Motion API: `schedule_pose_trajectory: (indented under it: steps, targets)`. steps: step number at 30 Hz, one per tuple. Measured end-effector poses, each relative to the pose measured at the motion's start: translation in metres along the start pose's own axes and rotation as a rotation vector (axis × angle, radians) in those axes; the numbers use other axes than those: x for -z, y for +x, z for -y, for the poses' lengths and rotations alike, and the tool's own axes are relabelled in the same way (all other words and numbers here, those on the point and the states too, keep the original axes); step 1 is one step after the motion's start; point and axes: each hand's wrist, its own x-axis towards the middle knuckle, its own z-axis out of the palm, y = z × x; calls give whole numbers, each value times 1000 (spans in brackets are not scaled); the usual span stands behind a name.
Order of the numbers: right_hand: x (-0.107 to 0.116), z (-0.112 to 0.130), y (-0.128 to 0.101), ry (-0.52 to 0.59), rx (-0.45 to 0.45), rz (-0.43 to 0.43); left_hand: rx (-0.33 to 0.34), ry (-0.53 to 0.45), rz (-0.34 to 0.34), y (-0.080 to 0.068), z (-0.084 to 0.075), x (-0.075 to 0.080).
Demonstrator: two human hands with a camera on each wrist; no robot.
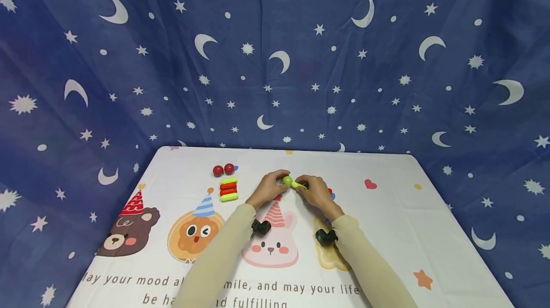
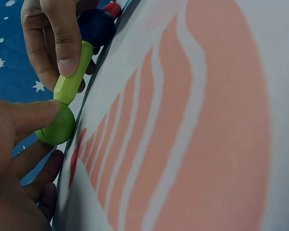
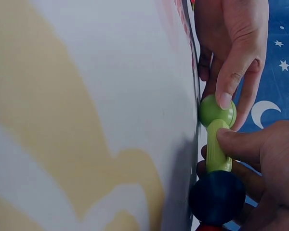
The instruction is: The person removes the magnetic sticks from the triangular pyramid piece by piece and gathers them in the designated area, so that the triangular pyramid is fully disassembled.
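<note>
1. The left hand (image 1: 268, 187) pinches a green ball (image 1: 287, 180) between thumb and curled fingers (image 2: 31, 115).
2. The right hand (image 1: 317, 191) grips a green rod (image 1: 299, 185), its fingers (image 3: 241, 144) curled round it; one rod end touches the ball.
3. A dark blue ball (image 3: 216, 197) sits at the rod's other end.
4. Both hands work just above the desk (image 1: 386, 212), at its middle.
5. Two red balls (image 1: 223, 170) and a row of green and red rods (image 1: 228, 189) lie to the left.
</note>
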Motion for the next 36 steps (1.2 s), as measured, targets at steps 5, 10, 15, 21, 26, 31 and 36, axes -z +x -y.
schedule_pose_trajectory:
  steps: [5,10,15,21,26,31,36]
  targets:
    - [-1,0,0,0,-7,5,15,10,11,1,-1,0]
    - [1,1,1,-12,-8,5,13,-11,11,0,-1,0]
    - [3,1,-1,-27,-14,36,3,-4,18,-3,1,0]
    - [3,0,-1,-46,16,28,-34,-15,11,-7,1,2]
    - [1,-1,-1,-45,7,39,-24,6,-3,-9,3,1]
    - [1,0,-3,-48,-23,26,-20,5,-1,-13,2,1]
    - [2,-1,-2,-53,-28,29,-23,1,-19,-19,1,5]
